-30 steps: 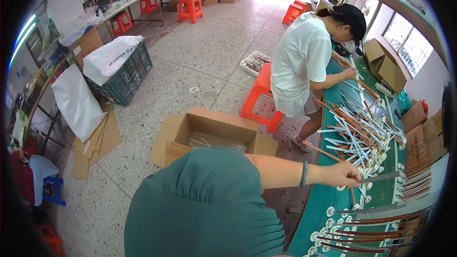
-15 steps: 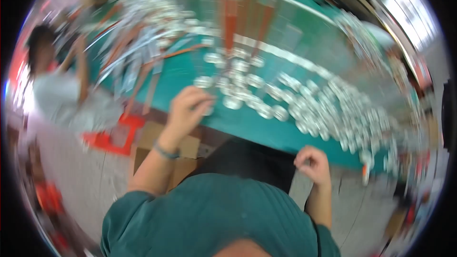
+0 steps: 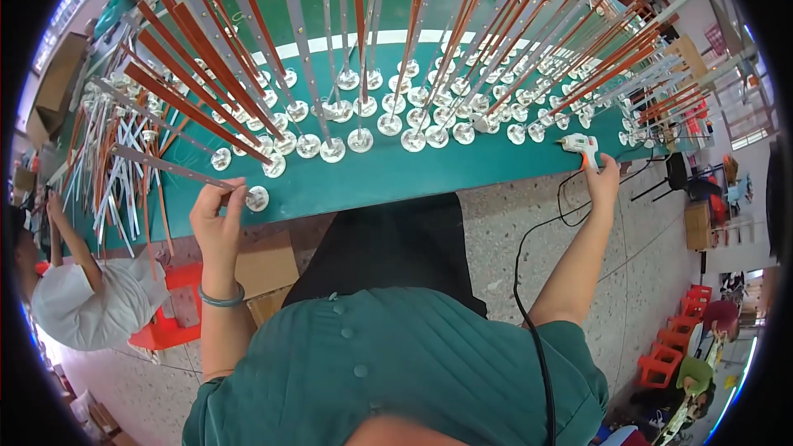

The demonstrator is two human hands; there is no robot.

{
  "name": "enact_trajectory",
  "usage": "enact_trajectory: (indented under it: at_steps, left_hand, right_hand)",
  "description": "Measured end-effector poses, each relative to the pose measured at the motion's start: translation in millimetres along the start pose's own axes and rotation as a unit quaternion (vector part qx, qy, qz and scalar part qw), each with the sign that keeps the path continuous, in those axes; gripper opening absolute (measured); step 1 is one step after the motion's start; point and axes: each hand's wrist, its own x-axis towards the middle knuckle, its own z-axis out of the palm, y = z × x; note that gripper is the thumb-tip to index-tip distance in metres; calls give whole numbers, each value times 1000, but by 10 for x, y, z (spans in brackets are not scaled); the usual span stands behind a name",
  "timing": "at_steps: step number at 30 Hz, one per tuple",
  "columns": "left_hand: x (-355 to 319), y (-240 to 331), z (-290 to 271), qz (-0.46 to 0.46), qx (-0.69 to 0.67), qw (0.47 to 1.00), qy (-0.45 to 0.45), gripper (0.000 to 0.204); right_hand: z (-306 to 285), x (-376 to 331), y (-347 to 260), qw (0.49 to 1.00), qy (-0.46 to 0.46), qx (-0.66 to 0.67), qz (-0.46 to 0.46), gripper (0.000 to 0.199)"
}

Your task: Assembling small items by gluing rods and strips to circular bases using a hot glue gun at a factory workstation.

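My left hand [image 3: 216, 219] is closed in a pinch at the lower end of a grey LED strip [image 3: 169, 168], which leans up to the left. The strip's round white base [image 3: 258, 198] rests on the green table by my fingertips. Out to the right, my right hand [image 3: 606, 180] is wrapped round the handle of a white and orange glue gun [image 3: 581, 147]. Its nozzle points left over the table's front edge. Several more strips, grey and orange-brown, stand on round bases [image 3: 359, 139] beyond my hands.
Loose strips [image 3: 120, 173] are heaped at the left of the table [image 3: 363, 186]. A black cord [image 3: 520, 260] runs from the glue gun past my right arm. A co-worker [image 3: 95, 297] sits at the left, near a red stool [image 3: 178, 306]. A cardboard box [image 3: 266, 268] stands below the table.
My view has swung and sharpened. My right hand, held low with no tool visible before, has reached out right and now grips the glue gun. The left still pinches at a strip's base.
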Motion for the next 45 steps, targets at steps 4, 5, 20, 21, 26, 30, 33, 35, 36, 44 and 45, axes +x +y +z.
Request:
enact_trajectory:
  at_steps: [4,5,20,21,26,30,33,35,36,44,45]
  left_hand:
    - [-46,-38,10,-18,22,1000,-1,8]
    - [-70,-66,5,-24,24,999,4,8]
    - [3,13,-92,2,25,999,-26,9]
    - [-5,15,-89,10,36,999,-32,8]
    - [-6,-6,-120,4,1,1000,-31,7]
    - [9,-48,-126,64,20,998,-13,10]
    - [13,-45,-150,37,8,999,-29,10]
    - [11,-65,-163,25,24,998,-49,6]
    - [16,-69,-162,24,24,998,-51,6]
    - [25,-98,-152,29,0,999,-43,6]
    - [36,-94,-152,28,-1,999,-43,6]
  right_hand:
    - [36,258,407,972,-202,99,74,59]
    - [-15,276,339,961,-249,85,81,56]
    - [-319,-1568,-2135,658,-499,562,42,54]
    - [-325,-1692,-2504,655,-536,532,19,52]
    - [-29,-2093,-3441,601,-597,515,-133,41]
    - [96,-2237,-3788,648,-553,475,-222,29]
    - [107,-2254,-3874,665,-540,467,-219,23]
    - [127,-2262,-3927,671,-544,451,-223,23]
    - [133,-2272,-3959,671,-533,458,-236,23]
    - [211,-2320,-4056,680,-499,457,-282,25]
    - [199,-2300,-4074,682,-513,438,-282,26]
